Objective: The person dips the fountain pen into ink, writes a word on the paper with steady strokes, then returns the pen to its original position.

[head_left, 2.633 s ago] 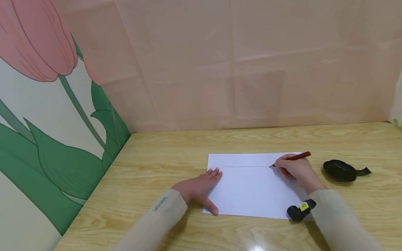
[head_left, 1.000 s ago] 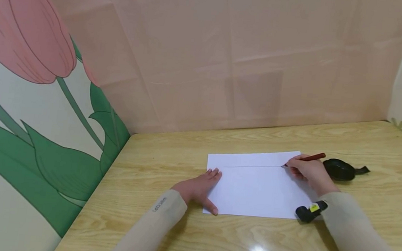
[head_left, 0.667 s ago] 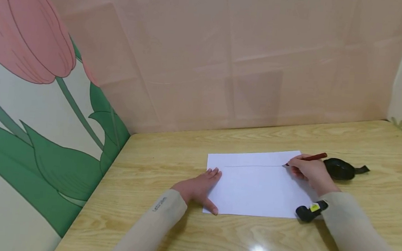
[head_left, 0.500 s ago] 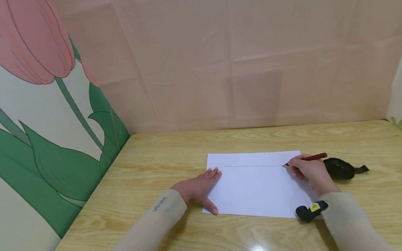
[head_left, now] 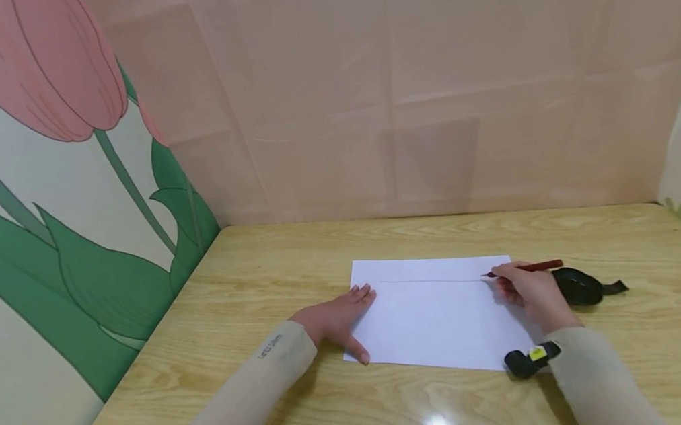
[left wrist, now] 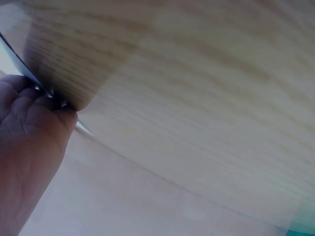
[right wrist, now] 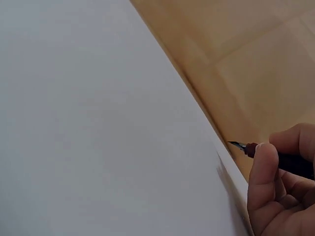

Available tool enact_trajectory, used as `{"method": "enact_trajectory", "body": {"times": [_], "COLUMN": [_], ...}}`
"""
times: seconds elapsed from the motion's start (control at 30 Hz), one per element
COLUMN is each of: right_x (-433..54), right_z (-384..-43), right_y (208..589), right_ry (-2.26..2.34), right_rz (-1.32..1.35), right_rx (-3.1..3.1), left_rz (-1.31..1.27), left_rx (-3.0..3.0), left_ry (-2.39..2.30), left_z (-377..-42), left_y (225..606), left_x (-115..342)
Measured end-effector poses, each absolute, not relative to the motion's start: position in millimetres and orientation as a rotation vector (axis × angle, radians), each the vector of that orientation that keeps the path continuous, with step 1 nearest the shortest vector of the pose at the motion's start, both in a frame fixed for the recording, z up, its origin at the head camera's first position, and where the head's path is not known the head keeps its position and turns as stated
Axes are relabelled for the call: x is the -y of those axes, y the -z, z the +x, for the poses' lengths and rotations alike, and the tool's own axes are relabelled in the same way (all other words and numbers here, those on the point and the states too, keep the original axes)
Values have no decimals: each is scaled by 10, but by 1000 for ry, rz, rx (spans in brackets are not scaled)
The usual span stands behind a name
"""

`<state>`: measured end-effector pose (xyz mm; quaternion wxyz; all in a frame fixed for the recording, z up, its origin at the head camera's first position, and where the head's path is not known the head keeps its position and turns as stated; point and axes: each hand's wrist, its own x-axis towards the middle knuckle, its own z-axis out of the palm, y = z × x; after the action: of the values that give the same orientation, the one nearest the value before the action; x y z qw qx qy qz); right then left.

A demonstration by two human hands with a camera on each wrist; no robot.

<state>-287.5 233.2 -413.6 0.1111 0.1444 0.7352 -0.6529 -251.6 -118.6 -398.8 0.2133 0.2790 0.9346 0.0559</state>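
Note:
A white sheet of paper [head_left: 427, 328] lies on the table with one thin dark line [head_left: 425, 281] running across its upper part. My left hand [head_left: 337, 317] rests flat with spread fingers over the sheet's left edge; in the left wrist view that hand [left wrist: 34, 142] shows from its palm side. Between thumb and fingers my right hand [head_left: 530, 293] pinches a dark red fountain pen [head_left: 545, 265] near the sheet's upper right. Its metal nib [right wrist: 238, 145] shows in the right wrist view, close over the paper and just past the line's right end.
Right behind my right hand sits a black oval object [head_left: 577, 287] with a short strap-like tail. The wooden table [head_left: 251, 265] meets a pinkish sheet [head_left: 326, 103] hung at the back. A black wrist camera [head_left: 524, 363] overlaps the paper's lower right corner.
My right hand has moved right with the fountain pen, and the line has grown longer. Just now the nib has lifted slightly at the line's end. The left hand has stayed put.

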Motion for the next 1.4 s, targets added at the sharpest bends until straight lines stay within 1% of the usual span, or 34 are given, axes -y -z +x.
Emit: {"method": "enact_trajectory", "body": {"times": [0.13,0.33,0.77,1.13,1.23,1.4], "right_x": [-2335,-2249,-1896,-1594,-1521,-1426], "right_z": [-2880,-2893,-2955,-2993,-3005,-3015], "right_y": [4109,4045,3933,3954,3953,3938], "right_ry": [1963,1963,1794,1831,1766,1533], "right_rz": [394,371,299,213,194,123], "right_rx": [-2172,-2356,-2589,-2605,-2631,-2730], "left_rz": [780,785,770,787,795,792], "left_rx": [-2595,-2595,-2595,-2593,-2595,-2598], "left_ry": [-158,-150,-170,-162,-163,-153], "left_z": [-2516,-2531,-2523,-2508,-2503,-2510], "left_y": [3987,4007,3994,4026,4014,4019], "left_x": [1187,1204,1196,1193,1196,1197]}}
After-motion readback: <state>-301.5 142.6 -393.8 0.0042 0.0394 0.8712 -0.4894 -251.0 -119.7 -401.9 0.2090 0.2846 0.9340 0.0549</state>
